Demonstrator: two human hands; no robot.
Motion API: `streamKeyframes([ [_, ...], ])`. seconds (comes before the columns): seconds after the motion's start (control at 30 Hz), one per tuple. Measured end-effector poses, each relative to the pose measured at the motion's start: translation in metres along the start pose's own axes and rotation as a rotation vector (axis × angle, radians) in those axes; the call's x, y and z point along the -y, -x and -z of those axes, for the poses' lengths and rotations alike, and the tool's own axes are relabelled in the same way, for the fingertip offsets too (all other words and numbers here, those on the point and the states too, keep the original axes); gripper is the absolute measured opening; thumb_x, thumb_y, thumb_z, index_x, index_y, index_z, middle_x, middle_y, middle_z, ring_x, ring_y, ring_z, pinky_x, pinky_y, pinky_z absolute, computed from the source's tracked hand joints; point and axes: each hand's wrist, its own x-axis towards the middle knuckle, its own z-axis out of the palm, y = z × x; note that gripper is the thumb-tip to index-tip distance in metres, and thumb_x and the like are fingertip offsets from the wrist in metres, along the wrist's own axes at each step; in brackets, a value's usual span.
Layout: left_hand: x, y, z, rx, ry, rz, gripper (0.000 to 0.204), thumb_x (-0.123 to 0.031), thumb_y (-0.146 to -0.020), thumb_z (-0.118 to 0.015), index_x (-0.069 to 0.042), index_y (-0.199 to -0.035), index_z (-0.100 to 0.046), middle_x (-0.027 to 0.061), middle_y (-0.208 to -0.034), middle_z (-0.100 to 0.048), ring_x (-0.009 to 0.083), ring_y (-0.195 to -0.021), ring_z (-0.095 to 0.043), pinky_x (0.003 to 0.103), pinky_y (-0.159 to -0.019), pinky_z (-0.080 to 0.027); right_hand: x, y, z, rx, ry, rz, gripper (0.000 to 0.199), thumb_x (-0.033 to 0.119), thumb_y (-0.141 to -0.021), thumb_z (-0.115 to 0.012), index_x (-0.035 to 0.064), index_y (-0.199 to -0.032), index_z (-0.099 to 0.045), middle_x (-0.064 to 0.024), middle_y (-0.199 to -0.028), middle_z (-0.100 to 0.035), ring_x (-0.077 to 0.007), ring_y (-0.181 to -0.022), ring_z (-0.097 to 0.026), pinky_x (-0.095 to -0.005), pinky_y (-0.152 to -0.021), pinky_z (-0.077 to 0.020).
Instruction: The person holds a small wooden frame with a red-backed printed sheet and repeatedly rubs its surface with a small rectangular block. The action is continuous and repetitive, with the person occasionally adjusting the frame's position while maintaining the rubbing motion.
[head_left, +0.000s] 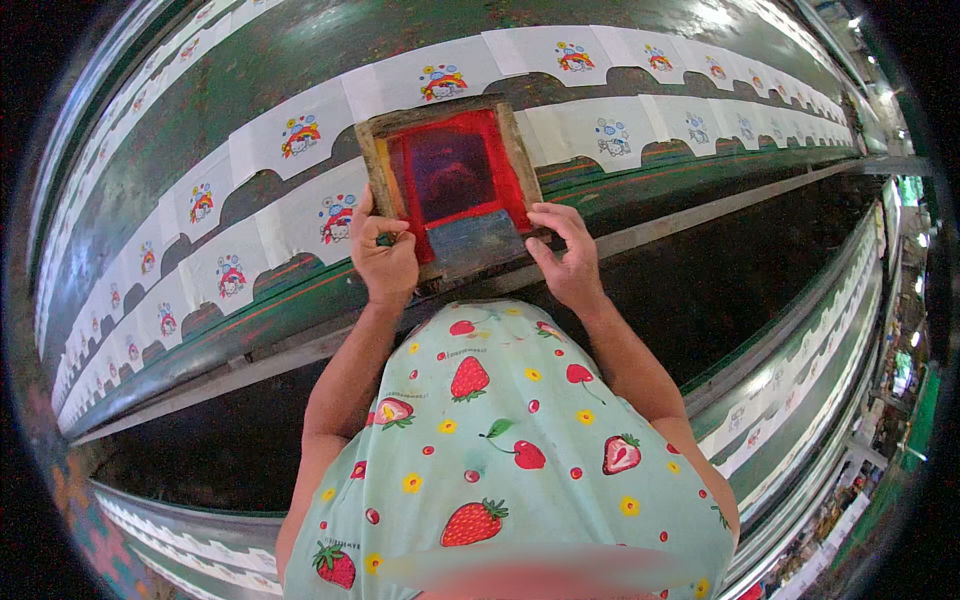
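Note:
A wooden-framed printing screen (523, 150) lies over the near row of white cut pieces on the long green table. Red ink coats the inside of its frame around a dark, see-through mesh window (455, 175). Along its near side is a grey-blue flat strip (472, 243); whether it is a squeegee or part of the screen I cannot tell. My left hand (385, 258) is closed on the near left corner, fingers curled. At the near right corner, my right hand (568, 258) grips the edge between thumb and fingers. The piece under the screen is mostly hidden.
Left of the screen, printed white pieces (232, 262) carry red and blue figures; near-row pieces to the right (640, 130) show mainly blue. A far row (330, 120) has rainbow prints. A pale rail (690, 215) edges the table. Another table (790, 400) with white pieces stands behind, right.

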Motion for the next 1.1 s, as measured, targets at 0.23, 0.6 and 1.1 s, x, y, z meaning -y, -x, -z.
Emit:
streamKeyframes([
  [0.23,-0.014,0.012,-0.051,-0.013,0.022,0.114,0.020,0.013,-0.077,-0.072,-0.004,-0.086,-0.071,0.0277,-0.168,-0.059,0.0356,-0.153,-0.060,0.042,-0.125,-0.044,-0.043,-0.005,0.058,0.097,-0.087,0.044,0.043,0.009,-0.092,-0.086,0.0068,-0.134,-0.076,-0.0167,-0.145,-0.072,-0.0387,-0.139,-0.065,-0.0501,-0.121,-0.0499],
  [0.6,-0.004,0.014,-0.053,-0.008,0.255,0.241,0.023,0.017,-0.075,-0.069,-0.004,-0.084,-0.068,0.0246,-0.172,-0.057,0.0289,-0.152,-0.060,0.038,-0.122,-0.044,-0.057,-0.007,0.072,0.120,-0.129,0.107,0.036,0.006,-0.097,-0.081,0.0054,-0.133,-0.075,-0.0179,-0.145,-0.071,-0.0379,-0.139,-0.066,-0.0490,-0.120,-0.0504],
  [1.1,-0.012,0.013,-0.053,0.012,0.087,0.182,0.018,0.012,-0.078,-0.069,-0.005,-0.085,-0.070,0.0269,-0.170,-0.058,0.0308,-0.154,-0.059,0.039,-0.125,-0.043,-0.012,-0.034,0.036,0.413,0.295,0.542,0.045,0.024,-0.088,-0.089,0.0123,-0.130,-0.076,-0.0115,-0.139,-0.068,-0.0375,-0.133,-0.066,-0.0522,-0.115,-0.0522],
])
